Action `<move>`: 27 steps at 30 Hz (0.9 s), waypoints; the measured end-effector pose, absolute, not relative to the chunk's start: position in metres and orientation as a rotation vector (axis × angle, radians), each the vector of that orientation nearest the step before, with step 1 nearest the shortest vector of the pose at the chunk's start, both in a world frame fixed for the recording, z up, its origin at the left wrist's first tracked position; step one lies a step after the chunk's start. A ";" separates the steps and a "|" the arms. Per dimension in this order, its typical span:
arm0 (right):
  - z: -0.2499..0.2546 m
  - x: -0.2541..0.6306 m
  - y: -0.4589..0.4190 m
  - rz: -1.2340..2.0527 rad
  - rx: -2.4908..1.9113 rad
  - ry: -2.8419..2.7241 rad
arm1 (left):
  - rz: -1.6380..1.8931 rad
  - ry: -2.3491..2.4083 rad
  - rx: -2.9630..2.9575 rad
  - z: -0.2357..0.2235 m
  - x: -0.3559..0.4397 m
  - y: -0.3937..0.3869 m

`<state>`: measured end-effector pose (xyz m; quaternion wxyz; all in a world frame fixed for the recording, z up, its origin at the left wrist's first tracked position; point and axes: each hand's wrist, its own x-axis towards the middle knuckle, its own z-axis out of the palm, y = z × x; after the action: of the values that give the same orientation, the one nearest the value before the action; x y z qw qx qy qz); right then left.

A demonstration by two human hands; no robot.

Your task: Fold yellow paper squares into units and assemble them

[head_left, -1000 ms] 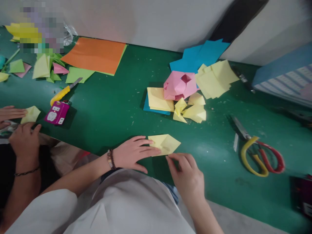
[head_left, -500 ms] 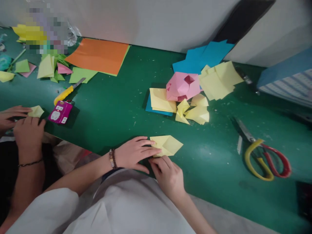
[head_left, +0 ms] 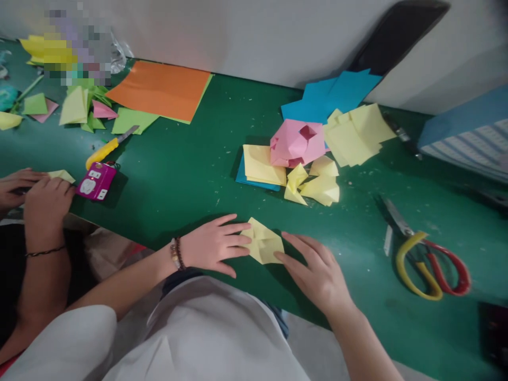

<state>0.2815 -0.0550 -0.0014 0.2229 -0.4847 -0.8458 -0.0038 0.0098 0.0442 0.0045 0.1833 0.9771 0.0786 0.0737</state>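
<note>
A small yellow sheet of paper (head_left: 265,244) with fold creases lies on the green table close to my body. My left hand (head_left: 210,245) is open, its fingers spread and the tips resting on the paper's left edge. At the right edge is my right hand (head_left: 317,270), with thumb and forefinger apart; the thumb touches the lower right corner. Beyond the hands sit folded yellow paper pieces (head_left: 319,188), a pink folded paper shape (head_left: 297,142) and a stack of yellow squares (head_left: 262,164) over blue ones.
Scissors (head_left: 420,259) with yellow and red handles lie at the right. Blue sheets (head_left: 331,95) and pale yellow squares (head_left: 357,135) are at the back. Leftward are an orange sheet (head_left: 162,90), a yellow cutter (head_left: 105,153), a purple box (head_left: 97,181) and another person's hands (head_left: 50,198) folding paper.
The yellow paper has turned and shifted slightly left. My right hand has moved from its lower edge to its right side, with its fingers opening out. My left fingers have spread.
</note>
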 end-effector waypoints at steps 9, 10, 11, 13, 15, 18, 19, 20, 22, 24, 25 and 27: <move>0.004 0.274 -0.057 0.043 -1.339 -2.220 | 0.205 0.532 2.802 0.015 0.010 0.019; 0.004 0.274 -0.057 0.046 -1.344 -2.201 | 0.216 0.551 2.806 0.016 0.011 0.016; 0.003 0.273 -0.059 0.050 -1.342 -2.185 | 0.229 0.562 2.806 0.016 0.011 0.014; 0.003 0.272 -0.064 0.046 -1.337 -2.145 | 0.256 0.570 2.794 0.017 0.013 0.009; 0.001 0.270 -0.071 0.036 -1.349 -2.097 | 0.293 0.562 2.772 0.017 0.015 0.003; -0.002 0.268 -0.080 0.009 -1.393 -2.018 | 0.366 0.548 2.734 0.013 0.017 -0.004; -0.003 0.267 -0.082 0.002 -1.404 -2.001 | 0.388 0.553 2.721 0.012 0.018 -0.005; -0.004 0.266 -0.084 0.003 -1.411 -1.993 | 0.405 0.565 2.708 0.010 0.018 -0.006; -0.005 0.263 -0.083 0.028 -1.407 -2.025 | 0.430 0.600 2.682 0.008 0.018 -0.005; -0.006 0.260 -0.081 0.088 -1.378 -2.104 | 0.438 0.624 2.658 0.006 0.017 -0.003; -0.005 0.259 -0.079 0.116 -1.361 -2.145 | 0.434 0.623 2.651 0.006 0.016 -0.001; -0.003 0.257 -0.074 0.146 -1.336 -2.200 | 0.407 0.595 2.654 0.003 0.014 0.003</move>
<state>0.2571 -0.0742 -0.0032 0.2780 -0.4977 -0.8198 0.0544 0.0142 0.0026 0.0034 0.1945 0.9466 0.2122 0.1452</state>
